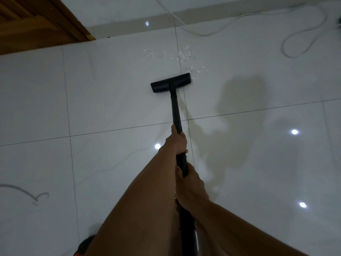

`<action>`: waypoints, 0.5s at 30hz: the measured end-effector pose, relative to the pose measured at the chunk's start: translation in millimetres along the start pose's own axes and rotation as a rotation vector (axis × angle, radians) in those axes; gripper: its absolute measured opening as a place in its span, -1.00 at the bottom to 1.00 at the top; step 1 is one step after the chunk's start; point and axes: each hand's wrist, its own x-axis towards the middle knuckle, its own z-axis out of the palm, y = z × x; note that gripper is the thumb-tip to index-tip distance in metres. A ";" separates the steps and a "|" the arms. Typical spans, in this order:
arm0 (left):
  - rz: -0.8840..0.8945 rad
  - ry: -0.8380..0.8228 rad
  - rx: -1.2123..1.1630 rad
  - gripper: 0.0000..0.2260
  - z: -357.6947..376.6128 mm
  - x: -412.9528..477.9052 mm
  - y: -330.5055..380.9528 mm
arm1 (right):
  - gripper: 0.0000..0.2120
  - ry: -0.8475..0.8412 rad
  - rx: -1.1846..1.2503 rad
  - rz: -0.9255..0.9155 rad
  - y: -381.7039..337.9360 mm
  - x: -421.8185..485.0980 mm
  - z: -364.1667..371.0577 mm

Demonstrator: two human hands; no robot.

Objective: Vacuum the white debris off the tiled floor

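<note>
Lying scattered on the pale tiled floor point(110, 93), the white debris point(184, 53) sits near the floor's far edge, a little short of the grey skirting point(129, 25). The thickest clump lies on a dark grout line, with a thinner sprinkle to its left and a few more bits closer in on the right. Just on the near side of those closest bits rests the black vacuum head point(171, 82), flat on the tiles and slightly skewed, its right end almost touching a stray fleck. A black wand point(176, 109) runs back from the head toward the camera. The left hand point(177, 141) is wrapped around the wand farther forward, fingers curled over it and the bare arm stretched out from the lower left. The right hand point(191, 182) grips the same wand closer to the body, thumb along the tube, its forearm coming in from the lower right. The two hands are stacked along the wand with a short bare stretch between them. To the right of the wand a dark shadow point(239, 117) of the person falls across the glossy tiles, which also carry several bright light reflections. A white cord point(203, 33) snakes and loops along the far right edge, and a wooden door point(36, 19) fills the far left corner.
</note>
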 end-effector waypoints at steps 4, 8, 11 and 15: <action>0.014 -0.021 0.102 -0.43 21.1 -38.8 -11.7 | -0.48 0.003 -0.093 0.042 36.3 -22.9 -2.1; -0.032 -0.053 0.119 -0.42 48.2 -48.2 -36.4 | -0.44 0.006 -0.174 0.108 76.7 -29.5 7.0; -0.029 -0.059 0.132 -0.38 71.7 -35.2 -58.9 | -0.36 0.035 -0.211 0.110 97.7 -32.1 9.5; -0.069 -0.094 0.164 -0.28 117.3 43.6 -102.4 | -0.41 0.053 -0.179 0.102 91.2 -45.1 -2.7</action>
